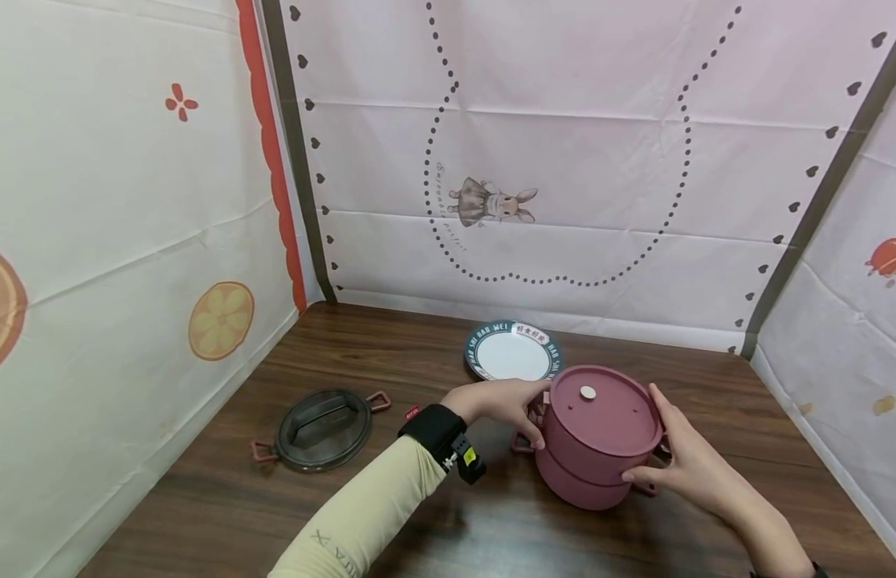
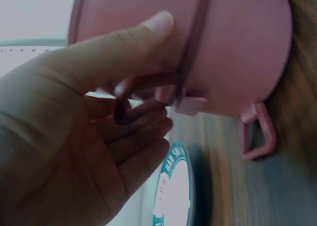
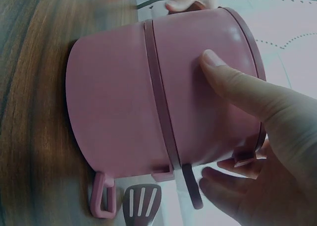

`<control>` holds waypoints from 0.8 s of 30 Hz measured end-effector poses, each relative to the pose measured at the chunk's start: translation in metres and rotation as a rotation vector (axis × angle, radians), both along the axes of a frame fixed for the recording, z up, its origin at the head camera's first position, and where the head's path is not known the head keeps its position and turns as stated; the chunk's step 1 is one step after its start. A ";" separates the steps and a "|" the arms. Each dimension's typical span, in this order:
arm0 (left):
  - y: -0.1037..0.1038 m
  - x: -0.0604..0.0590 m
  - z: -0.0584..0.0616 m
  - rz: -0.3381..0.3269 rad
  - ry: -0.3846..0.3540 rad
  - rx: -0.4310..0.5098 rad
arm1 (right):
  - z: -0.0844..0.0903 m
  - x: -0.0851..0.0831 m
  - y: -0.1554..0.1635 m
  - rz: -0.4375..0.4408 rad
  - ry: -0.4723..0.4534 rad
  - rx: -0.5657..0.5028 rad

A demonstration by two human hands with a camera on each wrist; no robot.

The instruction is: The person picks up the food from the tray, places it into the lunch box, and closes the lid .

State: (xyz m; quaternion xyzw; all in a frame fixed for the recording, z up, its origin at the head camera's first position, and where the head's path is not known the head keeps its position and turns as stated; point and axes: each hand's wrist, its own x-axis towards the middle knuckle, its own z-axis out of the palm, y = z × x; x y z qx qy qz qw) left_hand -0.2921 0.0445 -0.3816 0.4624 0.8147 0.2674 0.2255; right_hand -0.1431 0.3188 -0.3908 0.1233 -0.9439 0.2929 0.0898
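Note:
A dusty-pink two-tier pot (image 1: 580, 480) stands on the table, slightly right of centre in the head view. Its flat pink top (image 1: 603, 417) carries a small pale knob. My left hand (image 1: 500, 404) holds the upper tier from the left; in the left wrist view its thumb (image 2: 148, 32) lies on the pot wall and its fingers are around the side handle (image 2: 148, 82). From the right, my right hand (image 1: 682, 457) grips the same tier. Its thumb (image 3: 223, 77) presses the wall in the right wrist view, while the fingers bend beside the upper handle.
On the left lies a dark see-through lid (image 1: 321, 449) with pink side handles. Behind the pot is a white plate with a teal lettered rim (image 1: 474, 353). A slotted spatula (image 3: 141, 220) shows beyond the pot. Printed cloth walls (image 1: 564, 144) bound the wooden table (image 1: 390, 345).

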 end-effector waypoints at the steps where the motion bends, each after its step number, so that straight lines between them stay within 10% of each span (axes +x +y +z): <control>1: -0.001 0.000 -0.001 0.002 0.021 -0.015 | -0.001 0.000 0.001 -0.001 -0.007 -0.013; 24: -0.011 0.000 -0.006 0.051 0.157 -0.010 | -0.012 0.003 0.018 -0.005 0.062 0.116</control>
